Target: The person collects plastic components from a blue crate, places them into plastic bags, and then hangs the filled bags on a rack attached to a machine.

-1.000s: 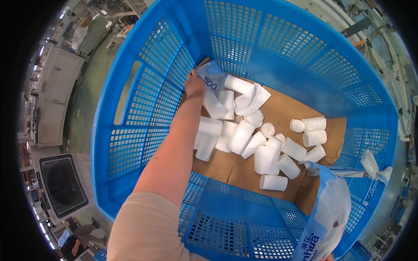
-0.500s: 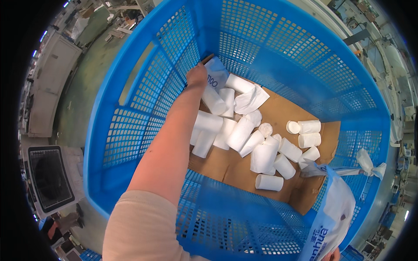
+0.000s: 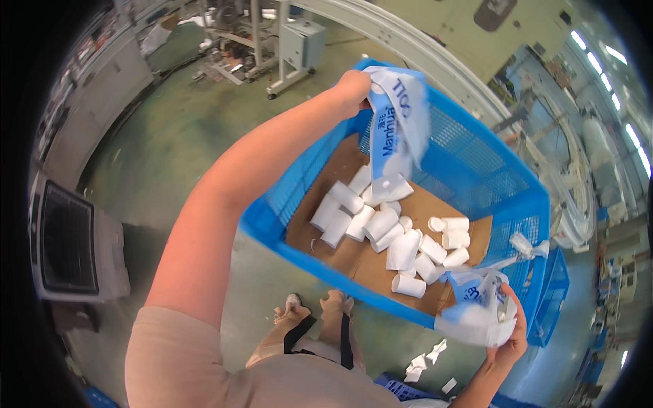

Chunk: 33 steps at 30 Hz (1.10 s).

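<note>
My left hand (image 3: pixel 356 91) is closed on the top of a blue-and-white plastic bag (image 3: pixel 393 136), which hangs over the far left corner of a large blue crate (image 3: pixel 469 129). At the crate's near right side my right hand (image 3: pixel 511 332) grips a second, crumpled plastic bag (image 3: pixel 476 299) of the same colours. Several small white rolls (image 3: pixel 383 221) lie loose on a brown cardboard sheet (image 3: pixel 442 197) at the crate's bottom. Some of the rolls behind the left bag are hidden.
A knotted strip of plastic (image 3: pixel 527 248) hangs on the crate's right rim. White scraps (image 3: pixel 425 360) lie on the floor near my feet. A grey cabinet on wheels (image 3: pixel 299 49) stands beyond the crate, and a dark-screened box (image 3: pixel 71 238) at the left.
My left hand has come up out of the crate's corner, lifting the bag with it. My right hand has come further into view with its bag. The crate appears smaller and further off.
</note>
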Available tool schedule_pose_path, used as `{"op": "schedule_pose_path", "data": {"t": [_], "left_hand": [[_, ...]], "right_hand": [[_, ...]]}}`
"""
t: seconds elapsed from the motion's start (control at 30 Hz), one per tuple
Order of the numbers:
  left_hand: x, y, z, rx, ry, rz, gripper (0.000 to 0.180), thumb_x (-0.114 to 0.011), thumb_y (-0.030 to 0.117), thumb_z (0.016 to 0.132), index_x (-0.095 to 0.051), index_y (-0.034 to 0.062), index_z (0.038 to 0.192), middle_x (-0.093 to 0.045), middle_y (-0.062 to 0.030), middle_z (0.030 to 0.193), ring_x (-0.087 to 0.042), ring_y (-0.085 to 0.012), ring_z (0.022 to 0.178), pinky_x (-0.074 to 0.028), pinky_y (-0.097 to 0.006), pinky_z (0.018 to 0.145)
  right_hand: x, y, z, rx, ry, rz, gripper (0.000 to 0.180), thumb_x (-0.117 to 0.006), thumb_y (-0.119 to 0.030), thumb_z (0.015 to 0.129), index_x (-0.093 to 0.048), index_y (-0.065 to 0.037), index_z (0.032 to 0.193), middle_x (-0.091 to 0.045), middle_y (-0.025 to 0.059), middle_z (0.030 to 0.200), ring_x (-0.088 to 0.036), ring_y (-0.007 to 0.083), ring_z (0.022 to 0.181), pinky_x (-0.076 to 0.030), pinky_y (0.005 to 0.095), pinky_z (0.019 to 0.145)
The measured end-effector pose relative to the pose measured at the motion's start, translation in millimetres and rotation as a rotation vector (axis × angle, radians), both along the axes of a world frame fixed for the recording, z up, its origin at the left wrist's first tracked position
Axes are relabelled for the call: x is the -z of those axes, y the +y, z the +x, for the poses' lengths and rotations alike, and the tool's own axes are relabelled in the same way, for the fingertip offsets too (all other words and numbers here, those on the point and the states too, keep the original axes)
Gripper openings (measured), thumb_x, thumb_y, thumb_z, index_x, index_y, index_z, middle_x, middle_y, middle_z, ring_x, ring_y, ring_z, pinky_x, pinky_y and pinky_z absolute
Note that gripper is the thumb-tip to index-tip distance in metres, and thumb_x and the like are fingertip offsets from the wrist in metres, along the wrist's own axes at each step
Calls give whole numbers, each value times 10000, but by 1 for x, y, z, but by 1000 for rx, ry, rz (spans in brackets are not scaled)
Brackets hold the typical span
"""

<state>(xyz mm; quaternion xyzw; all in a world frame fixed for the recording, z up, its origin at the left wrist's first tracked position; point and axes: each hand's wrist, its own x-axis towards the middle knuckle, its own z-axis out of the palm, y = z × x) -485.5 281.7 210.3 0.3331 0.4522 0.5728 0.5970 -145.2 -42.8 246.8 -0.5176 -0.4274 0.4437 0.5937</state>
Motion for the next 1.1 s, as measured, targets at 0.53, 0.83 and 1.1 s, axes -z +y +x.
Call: {"op": "schedule_pose_path", "data": {"t": [0.53,0.83,1.1], "left_hand": [[30,-577,-126,-782,-496,73,256,-496,167,861,-573,-14,1025,-624,-155,949,-641,-227,792,-551,-341,713],[105,-663,-48,-1033,-1077,84,302,-475,272,881,-609,37,1016,-629,-115,1005,-619,-228,903,-481,-402,856],[78,-719,-52,-1228,-329,-4,293,-536,259,857,-554,20,1025,-605,-73,921,-600,-140,772,-501,-272,660]], "right_hand": [[-73,90,-187,-657,-310,298,398,-634,-80,781,-478,31,1130,-541,101,1080,-519,182,964,-398,290,837],[-67,-53,-343,-2287,-520,202,242,-660,-123,757,-628,-59,989,-473,132,1217,-484,211,1036,-377,332,889],[74,-225,-414,-2304,-361,1112,241,-636,-240,780,-639,-126,992,-399,173,1299,-416,371,1143,-340,411,938]]}}
